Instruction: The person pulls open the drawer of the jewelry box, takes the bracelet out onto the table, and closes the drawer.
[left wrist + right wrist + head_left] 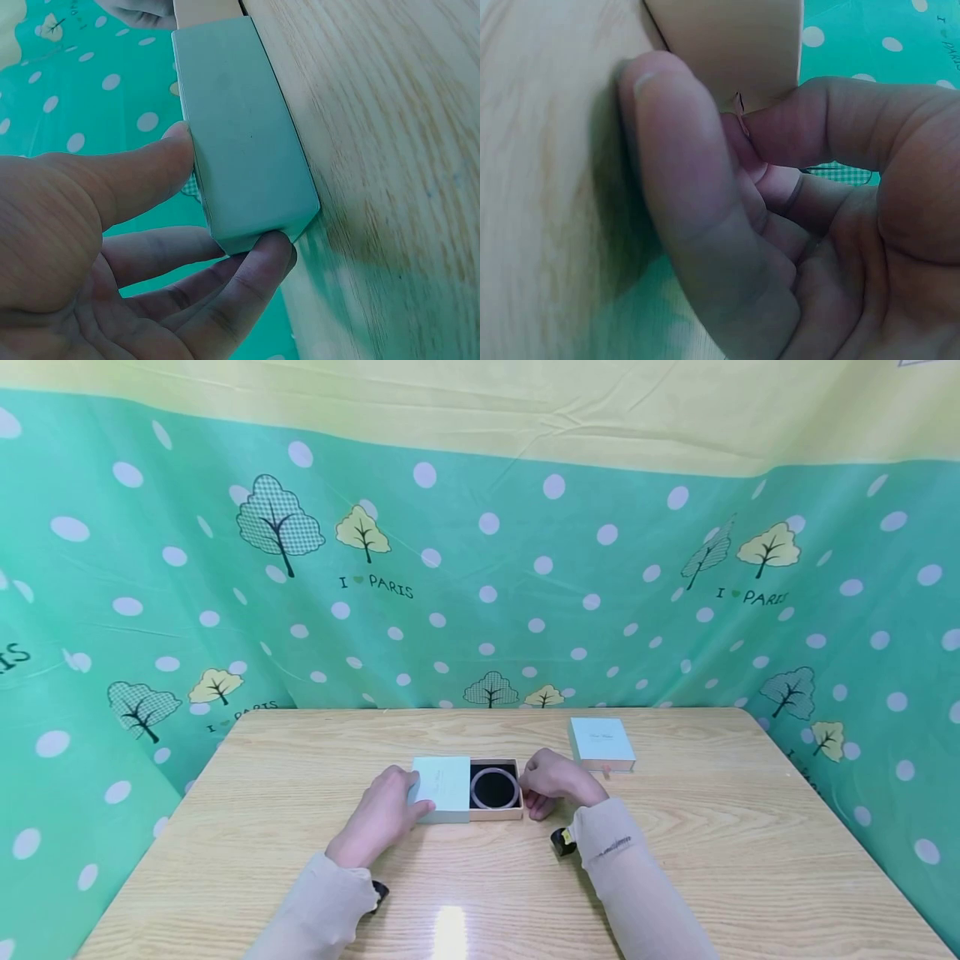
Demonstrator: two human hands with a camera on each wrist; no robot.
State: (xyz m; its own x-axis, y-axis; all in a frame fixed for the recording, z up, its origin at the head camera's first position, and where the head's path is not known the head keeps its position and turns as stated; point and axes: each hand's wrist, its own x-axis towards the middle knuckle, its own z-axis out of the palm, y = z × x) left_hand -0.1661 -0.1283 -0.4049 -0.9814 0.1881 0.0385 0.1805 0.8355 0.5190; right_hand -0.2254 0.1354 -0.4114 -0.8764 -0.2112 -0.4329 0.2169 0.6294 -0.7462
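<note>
A pale blue box sleeve (442, 787) lies on the table, and its pinkish drawer (497, 815) sticks out on the right. Inside the drawer, a light purple ring-shaped bangle (474, 789) rests on black lining. My left hand (382, 814) holds the sleeve, thumb on its top face (176, 139) and fingers at its left end. At the drawer's right end, my right hand (555, 781) pinches a small pink ribbon tab (742, 124) between thumb and finger. Other fingers of that hand curl down close over the tabletop.
A second pale blue box (602, 740), closed, with a small pink tab (606, 771) at its front, stands farther back on the right of the wooden table (712, 860). A green dotted curtain (465, 635) hangs behind and along the sides.
</note>
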